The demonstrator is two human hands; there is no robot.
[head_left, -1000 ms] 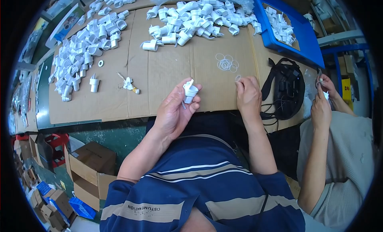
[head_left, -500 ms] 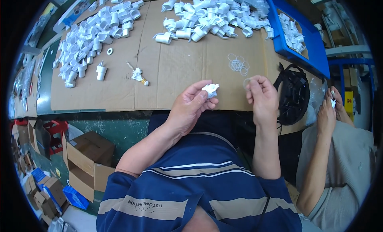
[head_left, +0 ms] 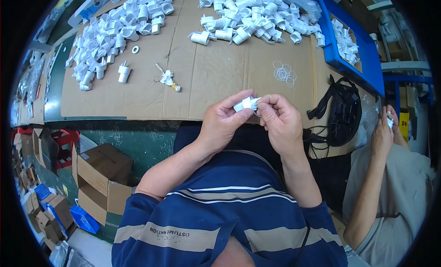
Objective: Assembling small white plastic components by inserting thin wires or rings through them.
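Observation:
My left hand (head_left: 220, 124) is closed around a small white plastic fitting (head_left: 245, 104), held just off the near edge of the cardboard. Thumb and fingers of my right hand (head_left: 284, 127) are pinched at the fitting's right end. A thin clear ring (head_left: 257, 114) in that pinch shows only in part; whether it is around the fitting I cannot tell. Beyond my right hand lies a small heap of similar clear rings (head_left: 285, 74). To the left on the cardboard are a single white fitting (head_left: 124, 72) and a slim tool (head_left: 168, 78) with white wrapping round its middle.
Piles of white plastic parts lie at the back left (head_left: 108, 37) and back centre (head_left: 250, 19). A blue bin (head_left: 367, 74) with more parts stands right, near a black strapped item (head_left: 344, 110). A co-worker's hands (head_left: 385, 129) are at far right. An open carton (head_left: 98, 189) sits lower left.
My right hand has moved left with the clear ring and now meets the white fitting. The fitting has turned in my left hand, showing more of its body. The view has shifted slightly.

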